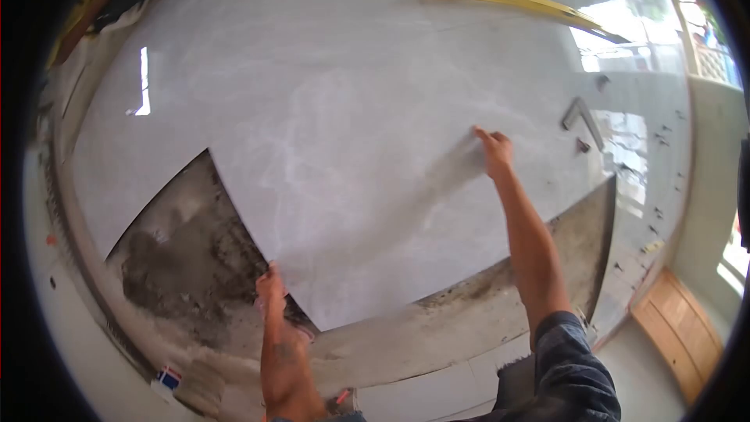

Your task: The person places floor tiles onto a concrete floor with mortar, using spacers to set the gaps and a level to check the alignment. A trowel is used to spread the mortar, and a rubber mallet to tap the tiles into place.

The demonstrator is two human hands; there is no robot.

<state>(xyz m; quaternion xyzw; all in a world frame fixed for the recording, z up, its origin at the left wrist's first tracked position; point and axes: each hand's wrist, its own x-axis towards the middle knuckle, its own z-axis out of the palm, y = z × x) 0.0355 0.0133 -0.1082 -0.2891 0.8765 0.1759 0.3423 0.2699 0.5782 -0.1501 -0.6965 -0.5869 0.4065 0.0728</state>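
Observation:
A large glossy grey tile surface (351,148) fills the middle of the view, with dark bare mortar (183,242) showing past its cut-out edge at the lower left. My left hand (271,289) is closed at that edge, fingers gripping the tile near its lower left corner. Farther up and to the right, my right hand (494,147) is over the tile face with thumb and fingers drawn together; whatever is between the fingertips is too small to make out.
A yellow spirit level (516,0) lies across the top right. Near the right side are a metal angle piece (582,119), several small dark clips and a wooden panel (678,332). Another person's arm (94,12) shows at the upper left.

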